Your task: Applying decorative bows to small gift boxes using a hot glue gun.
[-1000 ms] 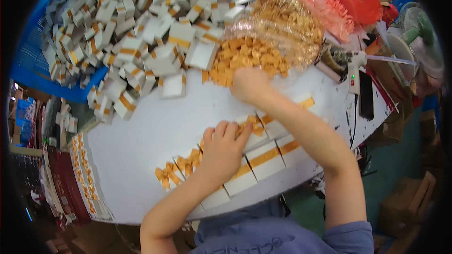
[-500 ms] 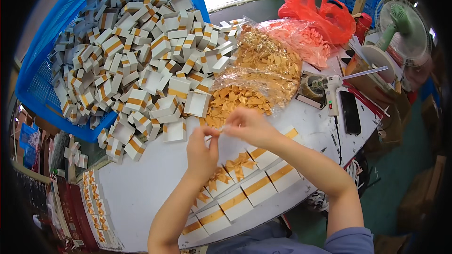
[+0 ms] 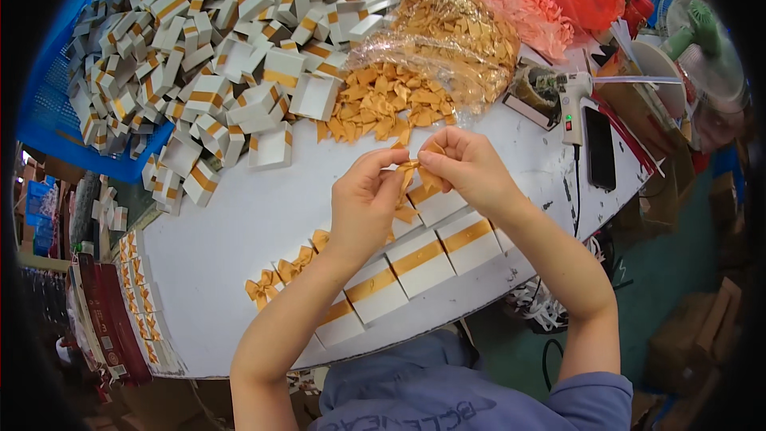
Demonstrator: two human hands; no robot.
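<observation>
a gold bow (image 3: pixel 409 166) is held up over the table (image 3: pixel 211 263) between the left hand (image 3: pixel 359 203) and the right hand (image 3: pixel 471 166), its ribbon pinched from both sides by closed fingers. the step in hand seems to be the straightening of loops and tails; for the next move, a light, even pinch is judged to be needed, so that the shape is not crushed. whether the boxes behind are touched by the bow cannot be told. a soft, satiny sheen is shown by the ribbon. two rows of smooth, crisp-edged white boxes (image 3: pixel 423 265) are set out near the forearms, wrapped in flat gold bands, with knotted bows (image 3: pixel 262 289) seen along the far row. beyond, loose bows (image 3: pixel 383 104) are spilled from a crinkled clear bag (image 3: pixel 471 20), beside heaped boxes (image 3: pixel 209 89).
</observation>
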